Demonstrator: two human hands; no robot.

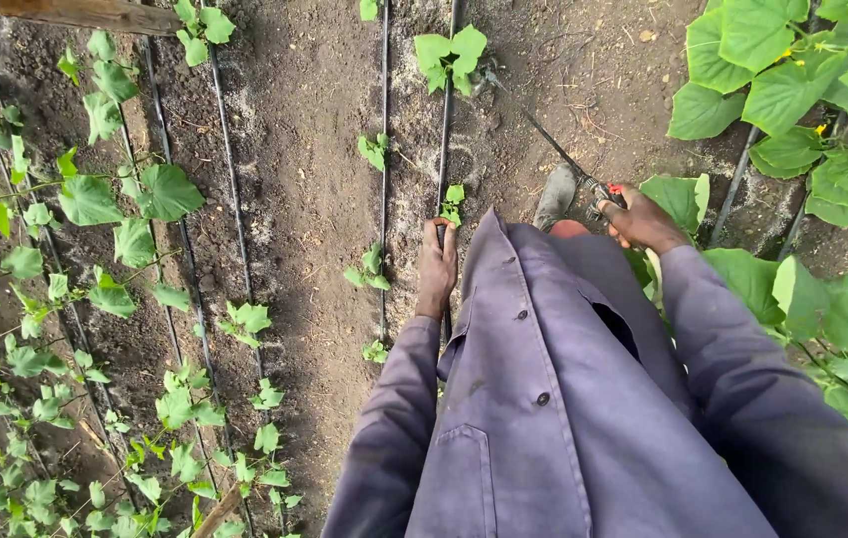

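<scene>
The left hand (437, 267) reaches down to the soil and closes its fingers around a black drip hose (445, 130), gripping it just below a small seedling (454, 202) that stands right at the fingertips. The hose runs straight up the frame from the hand, past a bigger seedling (451, 55) near the top edge. A second drip hose (385, 149) lies parallel just to the left of it, with more small plants (372, 151) along its line.

The right hand (643, 221) is clenched around a pair of pruning shears (598, 194) with a red catch at the handle (only the grip end shows clearly); a thin dark line extends from the tool up and left over the ground. Just beside this hand, a worn grey boot (555, 196) rests on the soil, and a broad green leaf (678, 199) touches the hand's right side.

The person wears a grey-purple work coat (543, 399) with buttons, which fills the lower middle of the view. On the left, rows of climbing vines (95, 199) grow over 2 more hoses (230, 169), and large-leaved plants with yellow flowers (792, 80) crowd the right side.
</scene>
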